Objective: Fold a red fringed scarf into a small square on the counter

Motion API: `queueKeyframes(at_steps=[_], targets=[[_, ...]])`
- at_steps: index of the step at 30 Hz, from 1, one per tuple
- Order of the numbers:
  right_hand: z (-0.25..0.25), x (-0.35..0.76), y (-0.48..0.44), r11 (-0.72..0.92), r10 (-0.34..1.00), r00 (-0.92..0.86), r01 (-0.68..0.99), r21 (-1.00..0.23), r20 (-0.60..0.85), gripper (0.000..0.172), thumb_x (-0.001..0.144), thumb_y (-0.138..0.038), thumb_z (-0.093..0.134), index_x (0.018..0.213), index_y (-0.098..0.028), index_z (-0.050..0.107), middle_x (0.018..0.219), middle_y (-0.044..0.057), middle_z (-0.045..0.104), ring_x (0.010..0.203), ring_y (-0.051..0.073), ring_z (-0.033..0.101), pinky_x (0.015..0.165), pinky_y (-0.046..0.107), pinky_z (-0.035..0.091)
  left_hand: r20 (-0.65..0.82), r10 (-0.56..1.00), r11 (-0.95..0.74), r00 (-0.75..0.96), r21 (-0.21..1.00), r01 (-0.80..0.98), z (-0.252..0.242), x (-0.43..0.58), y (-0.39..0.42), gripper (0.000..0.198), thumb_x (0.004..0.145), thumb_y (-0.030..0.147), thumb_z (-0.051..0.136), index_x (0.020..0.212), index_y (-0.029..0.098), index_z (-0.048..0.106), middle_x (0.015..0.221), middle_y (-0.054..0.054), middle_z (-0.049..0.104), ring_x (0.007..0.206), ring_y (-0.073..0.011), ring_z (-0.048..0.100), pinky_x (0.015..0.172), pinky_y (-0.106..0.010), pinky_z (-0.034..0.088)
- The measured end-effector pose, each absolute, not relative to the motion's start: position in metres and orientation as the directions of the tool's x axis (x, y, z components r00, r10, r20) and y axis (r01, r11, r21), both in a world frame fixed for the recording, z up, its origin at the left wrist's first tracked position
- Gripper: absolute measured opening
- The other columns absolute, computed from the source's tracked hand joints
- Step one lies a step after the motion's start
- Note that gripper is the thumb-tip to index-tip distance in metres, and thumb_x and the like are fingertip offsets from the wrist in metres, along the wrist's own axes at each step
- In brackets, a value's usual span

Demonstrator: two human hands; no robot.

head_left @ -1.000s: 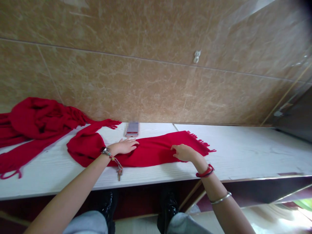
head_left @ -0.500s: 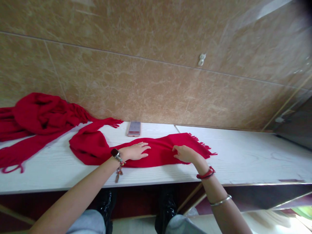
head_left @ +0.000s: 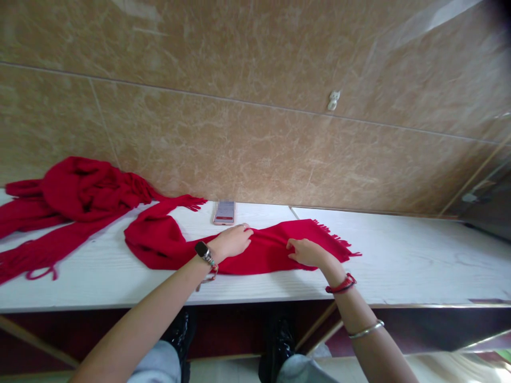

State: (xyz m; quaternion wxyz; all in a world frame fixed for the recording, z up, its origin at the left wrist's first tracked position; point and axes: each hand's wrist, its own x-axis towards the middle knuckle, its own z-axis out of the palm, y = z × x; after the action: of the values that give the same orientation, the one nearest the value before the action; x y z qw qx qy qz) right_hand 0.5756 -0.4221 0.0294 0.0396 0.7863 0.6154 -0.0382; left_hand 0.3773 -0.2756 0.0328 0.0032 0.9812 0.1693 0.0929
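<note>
Red scarf (head_left: 271, 255) lies lengthwise on the white bench top (head_left: 415, 266), under both hands, its fringed end to the right. Left hand (head_left: 232, 242): placed on the middle stretch of the scarf, fingers bent at the far edge of the cloth; whether they grasp the fabric cannot be told. Right hand (head_left: 306, 252): placed on the scarf near the fringed end, fingers curled, index finger directed left; whether cloth is pinched cannot be told. Left wrist: dark-faced watch (head_left: 202, 249) and beaded bracelet (head_left: 214, 270). Right wrist: red cord bracelet (head_left: 343, 284); silver bangle (head_left: 366, 330) farther up the forearm. To the left of the left hand, the scarf widens into a loose fold. Phone (head_left: 224, 213) lies on the far side of the bench top, beyond the left hand and apart from the scarf. Heaped red cloth (head_left: 85, 186) occupies the far left, with fringed strips extending near left; whether it joins the scarf cannot be determined. Brown marbled wall (head_left: 247, 149) rises along the far edge, bearing a small white cat-shaped piece (head_left: 334, 100) right of centre. Black shoes (head_left: 282, 340) show below the near edge.
</note>
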Motion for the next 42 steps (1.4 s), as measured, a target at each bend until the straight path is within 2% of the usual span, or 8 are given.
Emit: queueKeyframes(at_steps=[7, 13, 19, 23, 28, 33, 37, 42], targets=[[0.026, 0.576, -0.421, -0.246, 0.962, 0.249, 0.969, 0.038, -0.109, 0.03, 0.08, -0.025, 0.048, 0.107, -0.015, 0.055, 0.094, 0.011, 0.066, 0.085, 0.024, 0.061, 0.066, 0.029, 0.041, -0.053, 0.308, -0.939, 0.95, 0.143, 0.312, 0.01, 0.42, -0.286, 0.054, 0.089, 0.049, 0.029, 0.137, 0.024, 0.025, 0.146, -0.005, 0.015, 0.132, -0.0278, 0.01, 0.103, -0.049, 0.018], [0.025, 0.579, -0.421, -0.239, 0.966, 0.241, 0.97, 0.035, -0.091, 0.028, 0.079, -0.024, 0.05, 0.104, -0.016, 0.056, 0.095, 0.01, 0.066, 0.086, 0.023, 0.061, 0.068, 0.028, 0.041, -0.195, 0.519, -0.823, 0.833, 0.15, 0.548, 0.021, 0.419, -0.281, 0.056, 0.086, 0.052, 0.033, 0.135, 0.026, 0.029, 0.145, -0.005, 0.018, 0.131, -0.0307, 0.016, 0.1, -0.05, 0.021], [0.028, 0.576, -0.42, -0.253, 0.962, 0.253, 0.967, 0.02, -0.102, 0.027, 0.076, -0.023, 0.053, 0.101, -0.018, 0.059, 0.094, 0.009, 0.066, 0.085, 0.023, 0.061, 0.067, 0.028, 0.043, -0.154, 0.717, -0.684, 0.679, 0.029, 0.729, 0.034, 0.41, -0.287, 0.059, 0.084, 0.044, 0.042, 0.127, 0.004, 0.04, 0.135, -0.026, 0.031, 0.125, -0.0394, 0.025, 0.094, -0.052, 0.029], [0.032, 0.573, -0.412, -0.264, 0.964, 0.264, 0.964, 0.022, -0.014, 0.022, 0.077, -0.02, 0.049, 0.096, -0.016, 0.062, 0.091, 0.01, 0.067, 0.085, 0.023, 0.061, 0.071, 0.03, 0.045, -0.163, 0.628, -0.76, 0.761, 0.079, 0.645, 0.031, 0.422, -0.3, 0.059, 0.084, 0.045, 0.04, 0.134, 0.015, 0.031, 0.145, -0.012, 0.015, 0.132, -0.0304, 0.012, 0.101, -0.047, 0.023], [0.025, 0.581, -0.395, -0.234, 0.932, 0.224, 0.972, 0.002, 0.284, 0.039, 0.083, -0.012, 0.037, 0.12, -0.012, 0.049, 0.12, 0.013, 0.054, 0.111, 0.02, 0.048, 0.089, 0.029, 0.04, -0.245, 0.48, -0.827, 0.842, 0.195, 0.528, 0.025, 0.434, -0.305, 0.065, 0.083, 0.048, 0.038, 0.139, 0.021, 0.018, 0.146, -0.005, 0.003, 0.133, -0.0287, 0.002, 0.102, -0.054, 0.014], [-0.005, 0.602, -0.39, -0.302, 0.938, 0.29, 0.953, 0.038, 0.191, 0.042, 0.088, -0.019, 0.032, 0.128, -0.019, 0.042, 0.136, 0.009, 0.039, 0.122, 0.022, 0.037, 0.094, 0.041, 0.038, -0.339, 0.486, -0.811, 0.805, 0.167, 0.56, 0.03, 0.429, -0.296, 0.072, 0.077, 0.053, 0.042, 0.139, 0.022, 0.02, 0.146, -0.005, 0.006, 0.132, -0.0322, 0.005, 0.101, -0.056, 0.017], [-0.019, 0.612, -0.391, -0.268, 0.956, 0.259, 0.962, 0.052, 0.135, 0.044, 0.089, -0.022, 0.03, 0.133, -0.021, 0.035, 0.14, 0.006, 0.032, 0.127, 0.021, 0.03, 0.095, 0.041, 0.037, -0.283, 0.582, -0.758, 0.763, 0.152, 0.634, 0.032, 0.435, -0.3, 0.076, 0.074, 0.055, 0.047, 0.135, 0.016, 0.029, 0.144, -0.014, 0.016, 0.13, -0.0369, 0.012, 0.099, -0.055, 0.021], [-0.016, 0.613, -0.39, -0.3, 0.949, 0.295, 0.954, 0.023, 0.114, 0.045, 0.09, -0.024, 0.027, 0.134, -0.02, 0.033, 0.142, 0.006, 0.028, 0.129, 0.023, 0.026, 0.099, 0.046, 0.031, -0.141, 0.495, -0.833, 0.858, 0.205, 0.514, 0.023, 0.462, -0.319, 0.061, 0.086, 0.04, 0.03, 0.139, 0.015, 0.016, 0.147, -0.006, 0.002, 0.133, -0.023, 0.0, 0.106, -0.046, 0.009]])
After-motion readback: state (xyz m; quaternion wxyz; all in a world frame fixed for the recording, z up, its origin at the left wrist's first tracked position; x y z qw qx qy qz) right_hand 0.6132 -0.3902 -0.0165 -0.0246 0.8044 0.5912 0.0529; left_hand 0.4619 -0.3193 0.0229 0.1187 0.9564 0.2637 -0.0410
